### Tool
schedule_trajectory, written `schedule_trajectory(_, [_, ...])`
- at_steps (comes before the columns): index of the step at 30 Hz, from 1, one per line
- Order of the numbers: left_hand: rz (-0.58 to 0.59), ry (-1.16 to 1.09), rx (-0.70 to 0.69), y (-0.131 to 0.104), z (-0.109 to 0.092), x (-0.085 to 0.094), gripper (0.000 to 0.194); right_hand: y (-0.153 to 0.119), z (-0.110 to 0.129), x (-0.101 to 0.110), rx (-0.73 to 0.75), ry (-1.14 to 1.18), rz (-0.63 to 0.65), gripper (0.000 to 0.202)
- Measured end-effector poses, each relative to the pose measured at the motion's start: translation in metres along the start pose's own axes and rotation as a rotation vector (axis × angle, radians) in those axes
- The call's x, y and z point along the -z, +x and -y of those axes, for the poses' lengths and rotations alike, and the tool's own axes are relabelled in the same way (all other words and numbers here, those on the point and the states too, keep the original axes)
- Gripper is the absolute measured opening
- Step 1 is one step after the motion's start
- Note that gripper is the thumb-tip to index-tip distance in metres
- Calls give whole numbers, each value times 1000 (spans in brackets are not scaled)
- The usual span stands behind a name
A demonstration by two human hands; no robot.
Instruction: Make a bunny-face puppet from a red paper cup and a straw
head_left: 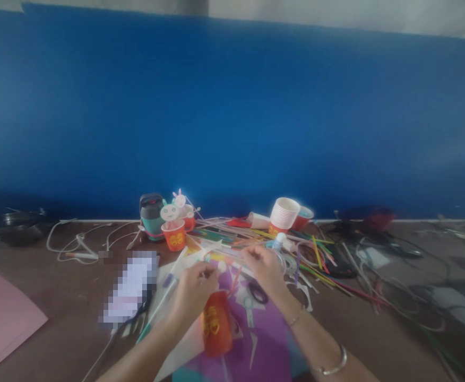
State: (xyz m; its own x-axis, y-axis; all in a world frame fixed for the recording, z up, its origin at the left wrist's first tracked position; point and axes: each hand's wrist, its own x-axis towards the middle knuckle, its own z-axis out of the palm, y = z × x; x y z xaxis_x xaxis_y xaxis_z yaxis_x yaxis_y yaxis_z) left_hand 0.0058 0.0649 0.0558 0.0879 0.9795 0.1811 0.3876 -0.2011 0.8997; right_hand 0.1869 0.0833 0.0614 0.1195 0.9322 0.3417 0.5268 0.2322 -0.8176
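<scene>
My left hand [196,285] is closed, its fingers curled together just above a red paper cup [217,326] with yellow markings. Whatever it may pinch is too blurred to make out. The cup rests over the purple paper [274,345]. My right hand [265,268] is raised slightly higher, thumb and fingers pinched; anything between them is too small to name. Below its wrist lie dark-handled scissors [257,293]. Cut paper pieces [249,313] with drawn outlines are scattered on the purple sheet. A small white round piece [222,266] shows between the hands.
Behind my hands stand a cup with a paper rabbit face [174,236], a teal and dark container [152,216] and stacked paper cups [284,216]. Coloured strips [320,265] spread rightward. A phone [131,289] lies left, pink paper [7,323] farther left. Cables [79,241] cross the table.
</scene>
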Motion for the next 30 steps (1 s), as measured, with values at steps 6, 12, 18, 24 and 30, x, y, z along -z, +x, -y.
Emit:
schedule_trajectory(6, [-92, -22, 32, 6, 10, 3, 23, 21, -34, 24, 80, -572, -45, 25])
schedule_trajectory(12, [-113, -20, 23, 7, 8, 7, 25, 39, -68, 51, 33, -801, -561, 25])
schedule_trajectory(18, [-120, -28, 14, 8, 11, 5, 25, 43, -90, 58, -228, -842, -255, 31])
schedule_trajectory(24, [-148, -6, 17, 8, 17, 2, 24, 36, -55, 48, 42, -638, -463, 21])
schedule_trajectory(30, [-123, -55, 54, 6, 13, 2, 23, 2, 9, 17, 438, -398, -7, 10])
